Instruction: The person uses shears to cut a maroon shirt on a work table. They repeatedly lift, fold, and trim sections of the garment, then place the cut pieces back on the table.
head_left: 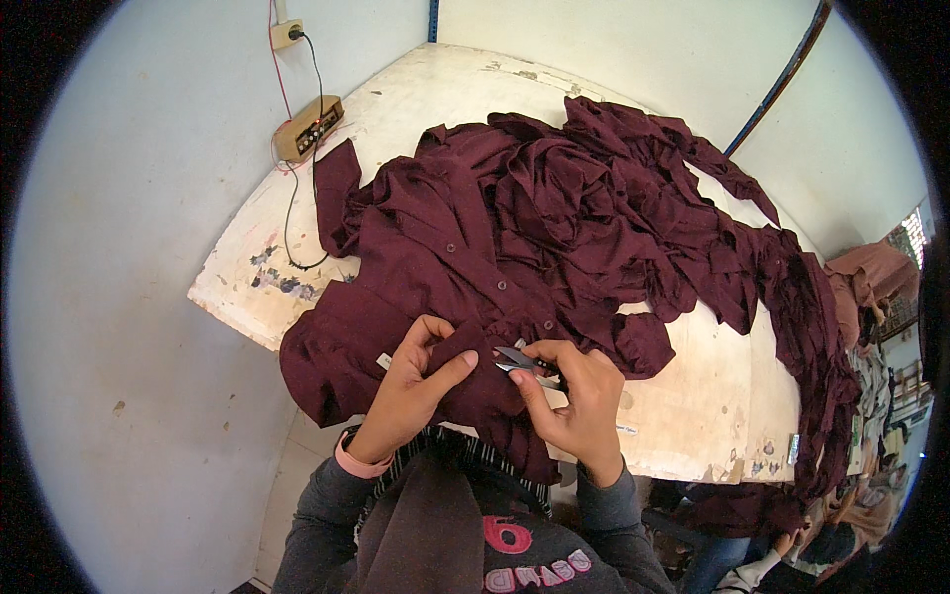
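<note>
Left hand (411, 393) pinched a fold of the maroon shirt (408, 265), buttons (502, 285) already attached, at the near side of the table (683, 421), while the right hand (582, 401) held parted snips (519, 357) beside it, snipping seemingly unfinished, more maroon cloth (633, 218) heaped beyond.

My snips (522, 355) have smooth metal blades; the maroon shirt (426, 238) is matt, creased cloth. Toward four o'clock, the pale tabletop (693, 396) looks worn (flaking, even); toward nine, the wall (148, 297) looks matt.
</note>
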Available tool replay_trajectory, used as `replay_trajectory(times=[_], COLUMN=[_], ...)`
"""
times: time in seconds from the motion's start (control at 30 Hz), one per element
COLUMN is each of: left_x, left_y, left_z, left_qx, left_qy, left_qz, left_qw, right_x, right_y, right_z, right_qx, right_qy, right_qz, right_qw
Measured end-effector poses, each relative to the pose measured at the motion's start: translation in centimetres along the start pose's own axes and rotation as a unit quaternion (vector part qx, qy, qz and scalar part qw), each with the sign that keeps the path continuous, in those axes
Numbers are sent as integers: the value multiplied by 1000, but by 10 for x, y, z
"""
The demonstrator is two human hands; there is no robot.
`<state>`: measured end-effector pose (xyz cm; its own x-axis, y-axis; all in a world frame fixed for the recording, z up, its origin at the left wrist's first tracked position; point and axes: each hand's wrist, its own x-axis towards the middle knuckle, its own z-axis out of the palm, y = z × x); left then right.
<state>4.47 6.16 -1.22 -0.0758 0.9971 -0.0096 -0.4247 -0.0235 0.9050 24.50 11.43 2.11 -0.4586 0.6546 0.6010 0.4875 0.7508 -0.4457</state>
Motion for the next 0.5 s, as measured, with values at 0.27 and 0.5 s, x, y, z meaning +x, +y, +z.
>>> replay_trajectory(times=[0.27,0.5], left_x=[2,-2], left_y=[1,5], left_z=[-1,2], left_qx=[-19,-6], left_qy=[14,2], left_qz=[-9,-20], left_qw=[1000,1000], right_x=[-1,1], right_y=[0,-2], right_z=[-4,-4], right_qx=[-29,-42], right_qy=[22,7], right_qz=[-56,-64], right_qw=[998,997])
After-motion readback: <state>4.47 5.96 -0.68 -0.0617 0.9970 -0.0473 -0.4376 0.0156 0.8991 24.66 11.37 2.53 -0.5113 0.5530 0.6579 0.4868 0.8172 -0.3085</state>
